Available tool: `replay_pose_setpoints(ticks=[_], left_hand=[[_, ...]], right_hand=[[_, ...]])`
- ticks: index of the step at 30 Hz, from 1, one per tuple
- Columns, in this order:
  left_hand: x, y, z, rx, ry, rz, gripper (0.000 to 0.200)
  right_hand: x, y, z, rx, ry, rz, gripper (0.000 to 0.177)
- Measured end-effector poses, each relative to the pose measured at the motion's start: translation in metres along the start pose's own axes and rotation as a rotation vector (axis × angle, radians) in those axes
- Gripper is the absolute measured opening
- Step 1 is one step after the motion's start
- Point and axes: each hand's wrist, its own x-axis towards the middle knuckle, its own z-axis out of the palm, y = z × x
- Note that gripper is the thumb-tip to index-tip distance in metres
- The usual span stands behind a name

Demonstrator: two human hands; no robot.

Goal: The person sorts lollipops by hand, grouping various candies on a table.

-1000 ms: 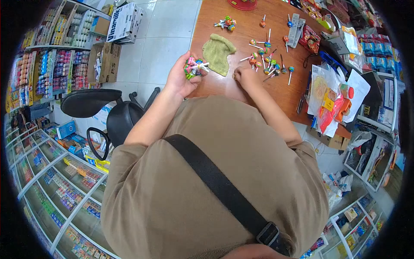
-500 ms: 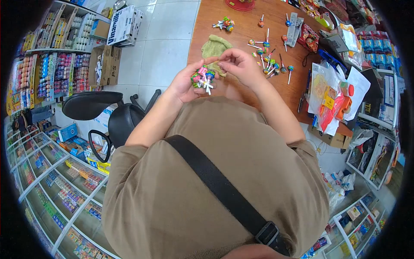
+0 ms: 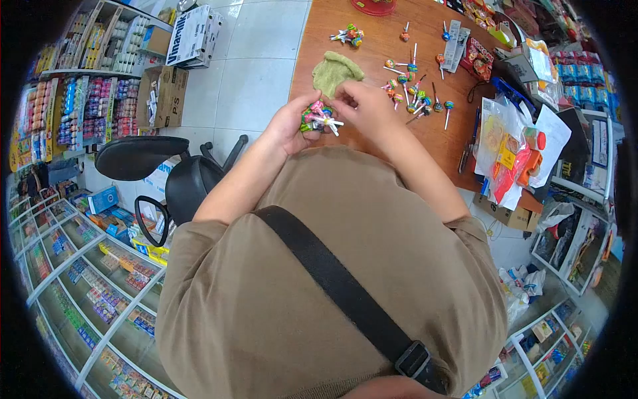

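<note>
My left hand (image 3: 290, 126) is closed around a bunch of lollipops (image 3: 317, 118), their bright wrappers towards the palm and white sticks pointing right. Close against the right side of the bunch is my right hand (image 3: 365, 105), its fingers bent and pinched together; whatever is between the fingertips is too small to make out. A crumpled green cloth (image 3: 333, 70) lies on the wooden table (image 3: 389, 149) just beyond both hands. Several loose lollipops (image 3: 419, 101) are scattered to the right of my right hand. Farther back rests another lollipop bunch (image 3: 352, 35).
Papers and packets (image 3: 512, 153) pile up along the table's right side. A red round container (image 3: 373, 5) sits at the far edge. To the left are a black chair (image 3: 189, 183), a carton (image 3: 163, 100) and stocked shelves; glass display cases (image 3: 86, 292) stand at lower left.
The lollipop bunch has turned, its sticks now pointing more to the right. My left hand has shifted slightly right, and my right hand has turned and come down closer against the bunch.
</note>
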Motion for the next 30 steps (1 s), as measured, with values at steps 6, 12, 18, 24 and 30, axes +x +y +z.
replay_pose_setpoints(ticks=[6,12,18,24,30], left_hand=[[-0.009,-0.001,0.008,0.089,-0.032,0.022,0.023],[-0.01,-0.008,0.029,0.448,-0.016,0.247,0.022],[-0.011,-0.006,0.028,0.504,-0.024,0.382,0.022],[-0.012,0.005,0.033,0.225,0.111,0.464,0.03],[-0.003,0.022,0.024,0.241,0.33,0.827,0.023]], right_hand=[[0.002,0.013,-0.004,-0.27,0.064,-0.053,0.01],[0.025,0.045,-0.015,0.617,0.057,0.297,0.017],[0.019,0.003,0.0,1.491,0.272,0.317,0.026],[0.014,0.014,0.008,1.315,0.167,0.156,0.052],[0.005,0.012,0.008,1.09,0.062,0.212,0.062]])
